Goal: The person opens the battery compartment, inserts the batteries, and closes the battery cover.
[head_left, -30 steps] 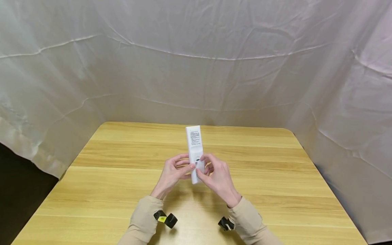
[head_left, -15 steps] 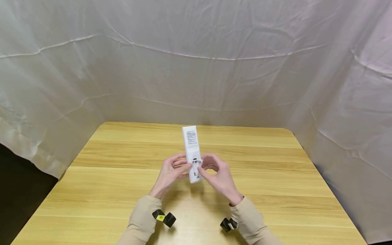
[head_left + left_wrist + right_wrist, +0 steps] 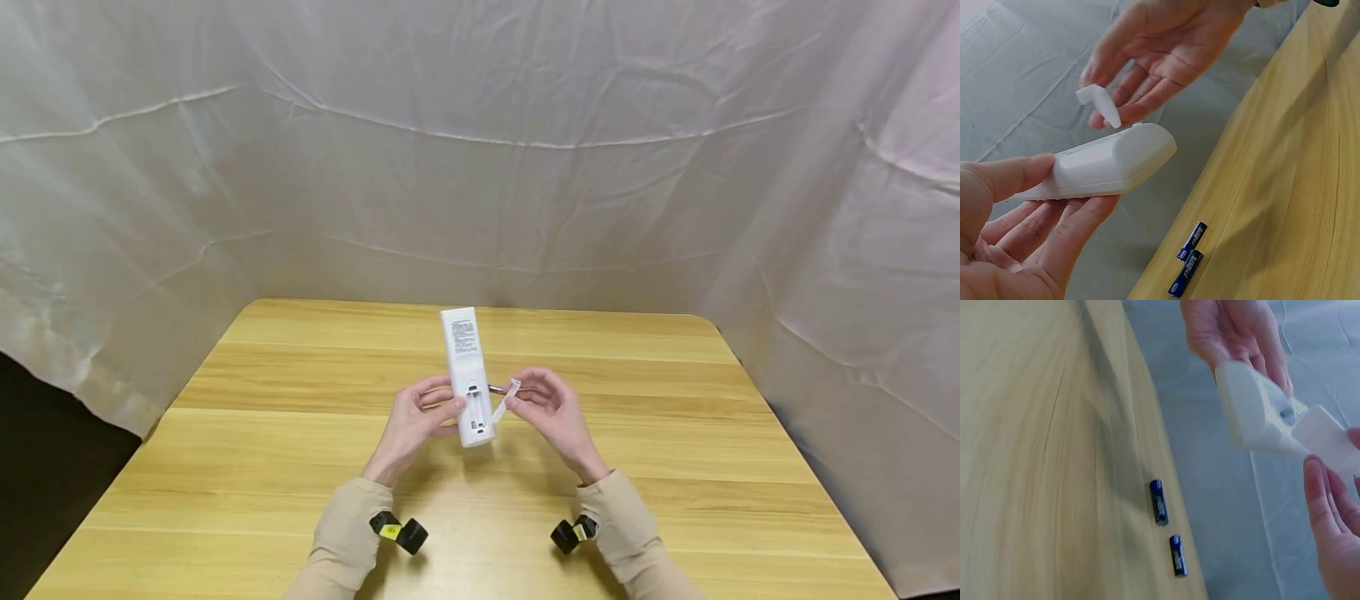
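My left hand [image 3: 411,425] holds a white remote control [image 3: 467,368] upright over the table, its back with a printed label turned toward me. The battery compartment [image 3: 477,410] in its lower half lies uncovered, with metal contacts showing. My right hand [image 3: 553,410] pinches the white battery cover [image 3: 506,402] just to the right of the remote. In the left wrist view the cover [image 3: 1102,105] appears as a thin bent piece, close above the remote [image 3: 1107,162]. From the right wrist, the cover [image 3: 1325,434] overlaps part of the remote [image 3: 1242,403].
Two blue batteries, a nearer one [image 3: 1185,274] and a farther one [image 3: 1194,239], lie on the wooden table [image 3: 300,367] near its far edge. In the head view they are mostly hidden behind the remote and right hand. Grey cloth [image 3: 480,167] hangs around the table.
The right hand has lifted the cover off the remote's back and drawn it to the right, exposing the battery compartment. The left hand and remote have shifted slightly left.
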Motion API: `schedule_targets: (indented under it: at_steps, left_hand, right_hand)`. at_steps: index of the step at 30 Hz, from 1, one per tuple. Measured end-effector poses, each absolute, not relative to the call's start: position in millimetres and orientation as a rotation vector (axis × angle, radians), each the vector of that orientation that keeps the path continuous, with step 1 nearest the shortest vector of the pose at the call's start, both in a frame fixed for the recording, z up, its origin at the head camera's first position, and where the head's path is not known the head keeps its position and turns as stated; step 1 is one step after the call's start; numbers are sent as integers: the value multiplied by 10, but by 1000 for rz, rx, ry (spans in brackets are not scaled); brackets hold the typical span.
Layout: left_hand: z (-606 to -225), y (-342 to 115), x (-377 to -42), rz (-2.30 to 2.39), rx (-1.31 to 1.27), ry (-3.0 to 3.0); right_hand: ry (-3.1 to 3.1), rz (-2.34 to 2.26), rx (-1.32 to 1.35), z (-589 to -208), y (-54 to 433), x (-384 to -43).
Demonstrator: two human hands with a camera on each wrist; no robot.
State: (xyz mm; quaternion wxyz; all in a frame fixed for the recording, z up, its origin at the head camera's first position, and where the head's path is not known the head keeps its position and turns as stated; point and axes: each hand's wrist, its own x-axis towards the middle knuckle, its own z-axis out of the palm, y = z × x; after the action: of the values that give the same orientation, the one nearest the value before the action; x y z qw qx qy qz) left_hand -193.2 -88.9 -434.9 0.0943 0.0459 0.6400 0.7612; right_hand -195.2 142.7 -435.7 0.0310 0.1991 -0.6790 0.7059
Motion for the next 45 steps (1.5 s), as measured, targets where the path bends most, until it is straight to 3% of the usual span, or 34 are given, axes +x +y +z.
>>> schedule_targets:
  at_steps: [25, 45]
  left_hand:
    - [-4341, -1041, -1984, 2283, 89, 1916]
    - [-4358, -1113, -2002, 2335, 50, 1875]
  right_hand:
    - [-2221, 2187, 80, -4672, 2048, -2257]
    - [-2389, 1902, -7, -4848, 2283, -2285]
